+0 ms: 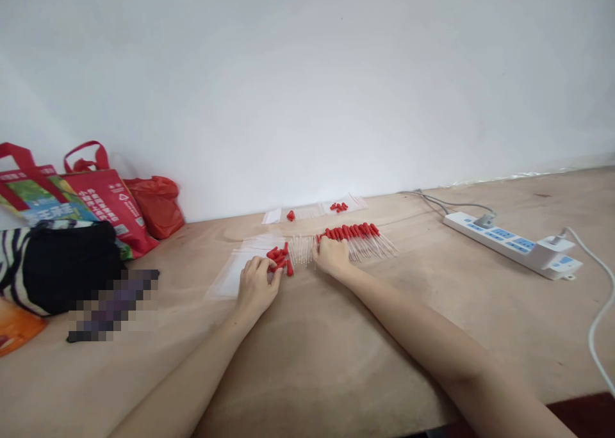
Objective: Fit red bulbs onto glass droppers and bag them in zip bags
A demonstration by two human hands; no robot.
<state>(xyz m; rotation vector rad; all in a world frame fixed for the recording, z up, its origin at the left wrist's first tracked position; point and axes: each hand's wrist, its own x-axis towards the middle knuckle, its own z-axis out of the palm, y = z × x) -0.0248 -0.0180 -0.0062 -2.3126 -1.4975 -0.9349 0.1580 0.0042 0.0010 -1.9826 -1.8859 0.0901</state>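
With twelve o'clock pointing at the wall [307,92], the left hand [258,284] is leaning over loose red pieces [277,255] lying at its one o'clock; its fingers are bending down, the tips meeting the pile, though I cannot tell whether they are gripping one. The right hand [331,255] is curling its fingers inward at the sticks, and whatever they may be pinching is staying hidden, so I cannot tell what they are holding. At that hand's nine o'clock, thin bare sticks [301,249] are lying side by side; at its two o'clock, a row of red-tipped sticks [358,232] is slanting, with the red ends facing the wall. A clear plastic sheet [227,275] is lying flat at the left hand's ten o'clock. Toward the right hand's eleven to twelve o'clock, flat clear packaging [310,212] is carrying two small red clusters [339,207]. A white power strip [504,238] is sitting well apart at the right hand's three o'clock, while bags [110,201] are standing at the left hand's ten o'clock, all resting on the wooden table [307,355].
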